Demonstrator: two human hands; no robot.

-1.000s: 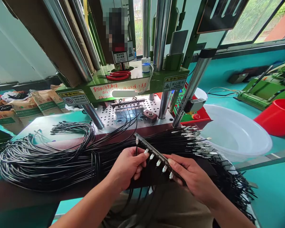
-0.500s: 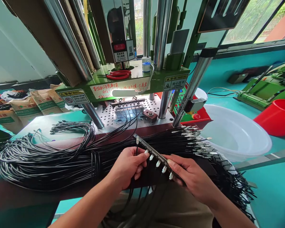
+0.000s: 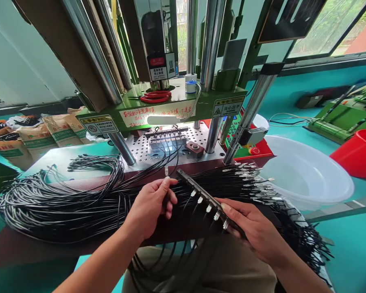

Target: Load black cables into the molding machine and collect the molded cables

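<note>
My right hand (image 3: 247,219) grips the lower end of a dark metal bar (image 3: 205,196), which slants up to the left. Several silver connectors (image 3: 208,208) sit in a row along the bar's near edge, with black cables hanging from them. To the left of the bar, my left hand (image 3: 152,203) pinches a cable just below its silver connector (image 3: 166,171), which points up. That connector is apart from the bar. Most of the pinched cable is hidden by the hand.
A large bundle of black cables (image 3: 88,211) lies across the bench, its silver ends (image 3: 250,179) to the right. Behind stands a green press (image 3: 131,112) with metal columns and a fixture (image 3: 166,142) holding more cables. A white basin (image 3: 311,171) is at the right.
My left hand has moved left, taking its cable connector away from the upper end of the bar. My right hand still holds the bar, and the view has shifted slightly.
</note>
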